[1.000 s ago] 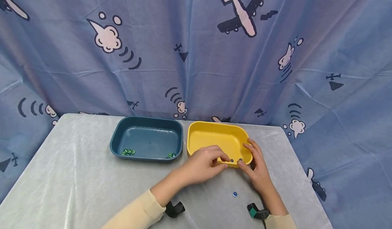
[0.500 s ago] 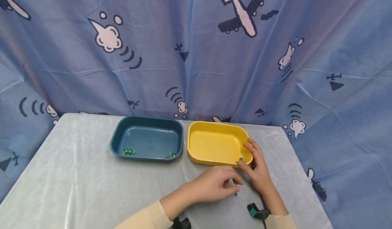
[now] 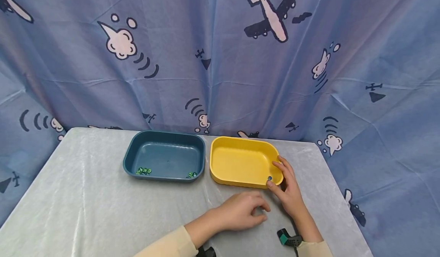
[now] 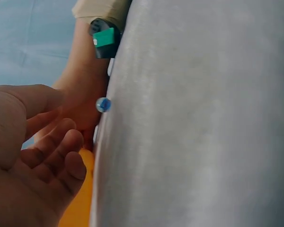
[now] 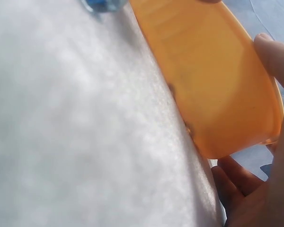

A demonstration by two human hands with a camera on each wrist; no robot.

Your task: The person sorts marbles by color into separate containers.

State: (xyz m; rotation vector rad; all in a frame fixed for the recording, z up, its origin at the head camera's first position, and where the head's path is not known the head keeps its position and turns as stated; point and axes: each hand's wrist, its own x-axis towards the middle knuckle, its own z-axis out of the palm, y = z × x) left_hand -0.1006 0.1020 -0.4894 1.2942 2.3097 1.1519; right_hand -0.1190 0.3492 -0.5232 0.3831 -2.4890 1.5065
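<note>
My left hand (image 3: 240,213) hovers low over the table in front of the yellow tray (image 3: 240,182), fingers loosely bent. A small clear-and-blue bead (image 4: 103,104) lies on the table just past its thumb in the left wrist view, apart from the fingers; the hand hides it in the head view. My right hand (image 3: 288,188) holds the tray's right end, thumb at the near corner and fingers over the right rim. Inside that corner sits another blue bead (image 3: 269,178). The right wrist view shows dark spots (image 5: 188,127) through the tray wall.
A dark teal tray (image 3: 164,179) stands left of the yellow one, with green beads (image 3: 143,170) in its near left corner and a few more green beads (image 3: 191,174) at near right. Behind the table (image 3: 103,211) hangs a blue patterned curtain (image 3: 172,58).
My left hand has drawn back from the yellow tray's near wall to the table in front, covering the loose blue bead in the head view. The right hand keeps its place on the tray.
</note>
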